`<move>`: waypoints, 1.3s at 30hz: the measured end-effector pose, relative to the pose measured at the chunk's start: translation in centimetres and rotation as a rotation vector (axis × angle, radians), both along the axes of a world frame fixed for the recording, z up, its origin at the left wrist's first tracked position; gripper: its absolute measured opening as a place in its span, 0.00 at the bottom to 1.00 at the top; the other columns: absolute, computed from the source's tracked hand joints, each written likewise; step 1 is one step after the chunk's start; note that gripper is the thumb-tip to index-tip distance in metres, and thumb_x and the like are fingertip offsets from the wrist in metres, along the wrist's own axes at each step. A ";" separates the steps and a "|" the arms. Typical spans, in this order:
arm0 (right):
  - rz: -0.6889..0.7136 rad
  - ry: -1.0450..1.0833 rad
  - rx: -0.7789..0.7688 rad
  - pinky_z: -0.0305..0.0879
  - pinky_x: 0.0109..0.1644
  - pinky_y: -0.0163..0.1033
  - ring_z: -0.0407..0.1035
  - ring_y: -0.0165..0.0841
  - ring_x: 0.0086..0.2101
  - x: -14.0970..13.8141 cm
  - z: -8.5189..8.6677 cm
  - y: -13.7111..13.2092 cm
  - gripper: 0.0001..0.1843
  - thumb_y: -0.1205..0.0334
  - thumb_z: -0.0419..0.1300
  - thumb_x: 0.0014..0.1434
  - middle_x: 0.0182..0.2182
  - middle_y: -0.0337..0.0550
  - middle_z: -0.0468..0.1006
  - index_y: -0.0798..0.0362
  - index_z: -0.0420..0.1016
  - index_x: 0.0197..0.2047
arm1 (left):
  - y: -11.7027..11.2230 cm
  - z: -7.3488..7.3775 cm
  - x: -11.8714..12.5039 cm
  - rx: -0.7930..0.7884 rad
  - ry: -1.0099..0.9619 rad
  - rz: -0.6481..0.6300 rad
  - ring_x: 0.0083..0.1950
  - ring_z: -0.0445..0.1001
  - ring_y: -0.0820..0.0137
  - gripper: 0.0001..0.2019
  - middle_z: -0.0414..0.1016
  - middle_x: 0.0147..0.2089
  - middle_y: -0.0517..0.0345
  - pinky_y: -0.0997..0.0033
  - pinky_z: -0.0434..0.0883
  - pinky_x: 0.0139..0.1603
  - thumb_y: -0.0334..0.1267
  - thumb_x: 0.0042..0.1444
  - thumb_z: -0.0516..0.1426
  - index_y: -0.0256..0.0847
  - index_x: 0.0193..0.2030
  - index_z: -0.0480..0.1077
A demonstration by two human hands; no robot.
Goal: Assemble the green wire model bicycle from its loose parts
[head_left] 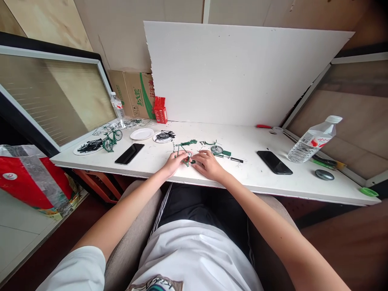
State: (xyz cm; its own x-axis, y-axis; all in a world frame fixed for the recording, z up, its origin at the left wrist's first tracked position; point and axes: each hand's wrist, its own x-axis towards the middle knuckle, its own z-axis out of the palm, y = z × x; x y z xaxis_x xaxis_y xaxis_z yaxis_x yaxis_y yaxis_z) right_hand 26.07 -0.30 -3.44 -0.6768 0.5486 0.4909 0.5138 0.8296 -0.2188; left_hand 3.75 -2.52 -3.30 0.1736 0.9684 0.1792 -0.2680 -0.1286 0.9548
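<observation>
A small green model bicycle frame (pixel 184 146) lies on the white table (pixel 242 178) near its front edge. My left hand (pixel 173 162) rests on the table and pinches the frame's lower end, fingers closed. My right hand (pixel 207 163) meets it from the right, fingertips pinched on a small dark part (pixel 190 160) at the same spot. A loose spoked wheel (pixel 217 149) and green pieces (pixel 226 153) lie just beyond my right hand.
A finished green model bicycle (pixel 110 139) and paper plates (pixel 142 133) with small parts stand at the left. Two black phones (pixel 129 153) (pixel 274 162) lie flat. A water bottle (pixel 314 140) lies tilted at the right, beside a round grey object (pixel 324 174). A white board (pixel 236 72) leans behind.
</observation>
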 end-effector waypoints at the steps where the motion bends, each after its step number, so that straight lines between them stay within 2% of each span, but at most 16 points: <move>1: 0.032 0.017 -0.007 0.66 0.64 0.62 0.65 0.52 0.62 0.0 0.0 0.1 0.18 0.54 0.57 0.74 0.55 0.50 0.83 0.45 0.81 0.61 | 0.0 0.0 0.0 0.000 0.001 0.002 0.34 0.76 0.68 0.16 0.81 0.35 0.52 0.65 0.69 0.43 0.45 0.59 0.66 0.34 0.47 0.80; 5: 0.121 0.105 -0.043 0.68 0.62 0.56 0.70 0.48 0.57 0.0 0.1 0.2 0.12 0.60 0.59 0.72 0.47 0.47 0.86 0.46 0.86 0.49 | -0.1 0.1 0.0 0.004 0.011 -0.006 0.34 0.76 0.67 0.17 0.80 0.34 0.53 0.65 0.70 0.43 0.45 0.58 0.67 0.35 0.48 0.79; 8: 0.162 0.145 -0.076 0.68 0.60 0.53 0.74 0.43 0.49 0.0 0.4 0.1 0.10 0.63 0.62 0.69 0.45 0.47 0.86 0.48 0.85 0.47 | -0.2 0.0 0.1 0.021 0.051 -0.006 0.34 0.75 0.68 0.16 0.81 0.34 0.52 0.65 0.69 0.43 0.45 0.59 0.66 0.35 0.47 0.79; 11: 0.173 0.155 -0.099 0.68 0.60 0.51 0.74 0.41 0.48 0.1 0.7 -0.3 0.15 0.70 0.61 0.64 0.45 0.46 0.85 0.49 0.84 0.49 | -0.1 -0.2 0.1 0.017 0.062 0.012 0.35 0.76 0.67 0.16 0.82 0.35 0.52 0.65 0.69 0.43 0.45 0.59 0.66 0.35 0.48 0.80; 14: 0.182 0.144 -0.101 0.67 0.60 0.51 0.74 0.41 0.49 0.1 1.0 -0.7 0.20 0.76 0.59 0.59 0.45 0.45 0.85 0.49 0.84 0.48 | -0.1 -0.3 0.1 0.004 0.072 0.019 0.36 0.78 0.66 0.17 0.82 0.36 0.51 0.66 0.69 0.43 0.46 0.59 0.66 0.36 0.49 0.80; 16: 0.185 0.125 -0.095 0.67 0.61 0.51 0.74 0.42 0.49 0.1 1.2 -0.8 0.17 0.73 0.60 0.59 0.45 0.45 0.84 0.49 0.84 0.46 | -0.2 -0.2 0.2 -0.001 0.067 0.012 0.36 0.78 0.66 0.17 0.82 0.37 0.51 0.65 0.69 0.43 0.46 0.59 0.67 0.35 0.49 0.80; 19: 0.195 0.093 -0.079 0.67 0.60 0.51 0.74 0.42 0.48 0.2 1.4 -1.0 0.09 0.60 0.66 0.64 0.45 0.47 0.84 0.49 0.83 0.47 | -0.4 0.1 0.3 -0.004 0.050 0.001 0.35 0.77 0.67 0.18 0.82 0.37 0.51 0.64 0.70 0.44 0.46 0.58 0.68 0.35 0.49 0.80; 22: 0.211 0.074 -0.066 0.68 0.57 0.50 0.74 0.43 0.47 0.2 1.4 -1.1 0.18 0.45 0.71 0.63 0.44 0.48 0.84 0.50 0.82 0.46 | -0.6 0.5 0.5 -0.002 0.055 0.008 0.34 0.76 0.68 0.17 0.82 0.36 0.52 0.66 0.70 0.43 0.45 0.58 0.68 0.35 0.48 0.80; 25: 0.224 0.057 -0.070 0.70 0.54 0.47 0.74 0.43 0.46 0.1 1.1 -1.5 0.24 0.38 0.71 0.60 0.44 0.49 0.83 0.51 0.82 0.46 | -0.7 0.6 0.5 -0.007 0.072 0.022 0.34 0.76 0.68 0.17 0.81 0.37 0.52 0.67 0.69 0.41 0.45 0.58 0.67 0.35 0.48 0.80; 30: 0.237 0.024 -0.019 0.71 0.56 0.48 0.75 0.44 0.49 -0.4 0.6 -2.3 0.26 0.37 0.69 0.61 0.47 0.53 0.81 0.51 0.81 0.49 | -0.7 0.5 0.5 -0.010 0.046 0.036 0.35 0.75 0.68 0.16 0.79 0.34 0.54 0.67 0.69 0.40 0.44 0.56 0.67 0.35 0.46 0.81; 36: 0.222 -0.021 0.100 0.71 0.51 0.47 0.74 0.42 0.43 -0.8 0.2 -2.7 0.22 0.39 0.64 0.68 0.40 0.50 0.81 0.51 0.80 0.45 | -0.5 0.4 0.5 -0.014 0.043 0.034 0.37 0.75 0.66 0.17 0.79 0.35 0.53 0.67 0.70 0.40 0.45 0.56 0.68 0.35 0.46 0.81; 39: 0.215 -0.078 0.199 0.70 0.46 0.46 0.73 0.42 0.39 -0.9 -0.1 -3.1 0.20 0.43 0.57 0.74 0.36 0.50 0.79 0.51 0.79 0.43 | -0.5 0.3 0.5 -0.022 0.059 0.034 0.37 0.75 0.66 0.17 0.80 0.35 0.52 0.67 0.69 0.40 0.46 0.57 0.67 0.35 0.47 0.81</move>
